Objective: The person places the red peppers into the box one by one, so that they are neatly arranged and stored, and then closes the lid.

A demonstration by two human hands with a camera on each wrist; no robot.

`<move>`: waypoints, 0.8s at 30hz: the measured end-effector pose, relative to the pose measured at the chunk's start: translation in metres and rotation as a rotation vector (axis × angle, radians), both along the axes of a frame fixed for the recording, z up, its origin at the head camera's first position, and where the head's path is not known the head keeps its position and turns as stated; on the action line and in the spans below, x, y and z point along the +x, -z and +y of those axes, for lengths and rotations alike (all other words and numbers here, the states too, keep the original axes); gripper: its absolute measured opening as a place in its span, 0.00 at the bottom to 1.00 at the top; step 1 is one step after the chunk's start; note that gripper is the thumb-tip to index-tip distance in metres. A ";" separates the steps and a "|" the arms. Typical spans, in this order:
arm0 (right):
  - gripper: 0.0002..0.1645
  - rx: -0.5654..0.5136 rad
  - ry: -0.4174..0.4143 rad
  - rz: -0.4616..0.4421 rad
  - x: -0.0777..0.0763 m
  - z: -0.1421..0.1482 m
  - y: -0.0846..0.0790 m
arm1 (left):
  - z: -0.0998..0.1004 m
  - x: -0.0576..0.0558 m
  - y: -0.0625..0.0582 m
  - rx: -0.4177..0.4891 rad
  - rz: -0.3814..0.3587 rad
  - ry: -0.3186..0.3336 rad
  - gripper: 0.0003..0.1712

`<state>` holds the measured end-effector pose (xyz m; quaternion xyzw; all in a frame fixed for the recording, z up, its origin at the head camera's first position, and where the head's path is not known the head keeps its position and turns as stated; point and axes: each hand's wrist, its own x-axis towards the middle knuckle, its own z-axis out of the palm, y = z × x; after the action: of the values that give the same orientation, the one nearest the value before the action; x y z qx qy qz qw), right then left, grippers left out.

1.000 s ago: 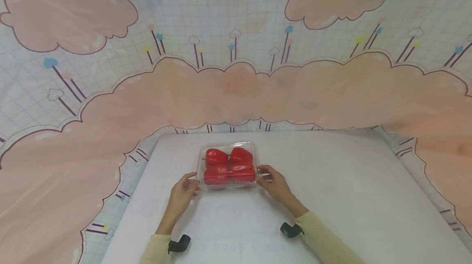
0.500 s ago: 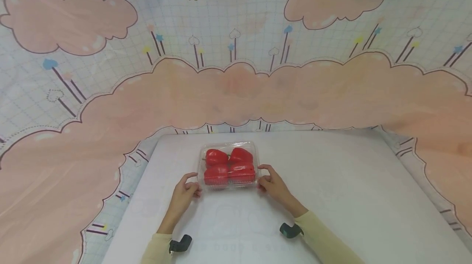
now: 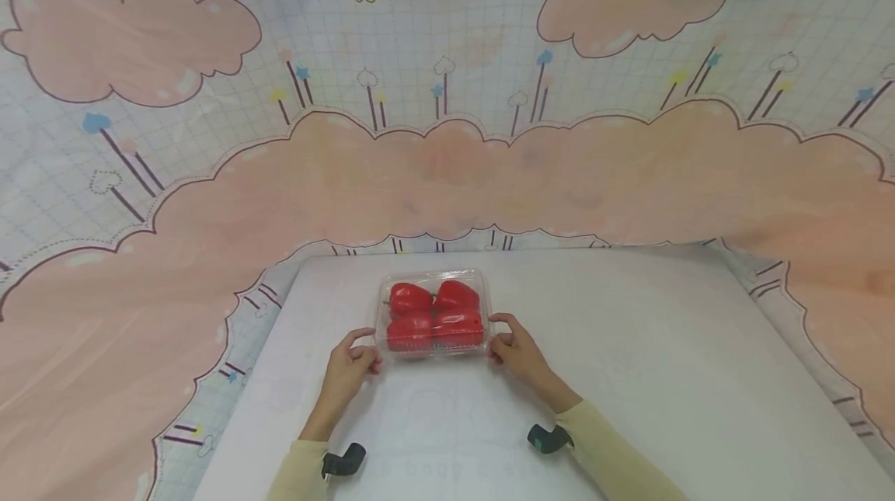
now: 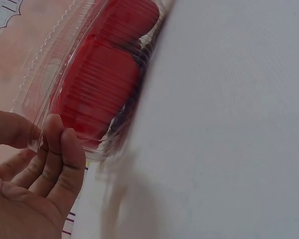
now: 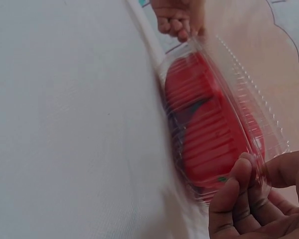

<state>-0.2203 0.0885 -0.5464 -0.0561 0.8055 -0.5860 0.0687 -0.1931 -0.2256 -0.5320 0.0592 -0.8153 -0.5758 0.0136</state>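
Note:
A clear plastic clamshell box (image 3: 433,274) with a ribbed side sits on the white table, packed with several red bell peppers (image 3: 457,295). At its near left corner my left hand (image 3: 347,369) pinches the rim, thumb on one side and fingers on the other, as the left wrist view shows close up. My right hand (image 3: 520,353) grips the near right corner in the same way. In the right wrist view the fingertips (image 5: 245,164) press against the box's side beneath the rim. A green stem shows on one pepper in the head view.
The white table (image 3: 629,346) stretches to the right and in front of the box. A patterned cloth (image 3: 447,182) with pink clouds hangs behind and at both sides. Dark camera mounts (image 3: 344,460) sit on both wrists.
The fingers of both hands have curled in closer at the box's corners since a second ago. The box itself stays in almost the same place.

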 end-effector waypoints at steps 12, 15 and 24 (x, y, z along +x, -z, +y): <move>0.23 -0.047 0.022 -0.020 0.002 -0.001 -0.004 | 0.003 0.000 0.002 0.008 0.006 -0.042 0.22; 0.23 -0.054 0.034 -0.020 0.003 -0.002 -0.003 | 0.003 0.000 0.002 0.022 -0.002 -0.034 0.23; 0.25 -0.079 0.077 -0.006 0.004 -0.007 -0.004 | 0.003 -0.002 0.004 0.036 -0.008 -0.039 0.23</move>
<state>-0.2167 0.0815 -0.5429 -0.0259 0.7830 -0.6197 0.0461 -0.1951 -0.2231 -0.5359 0.0776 -0.8035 -0.5899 0.0205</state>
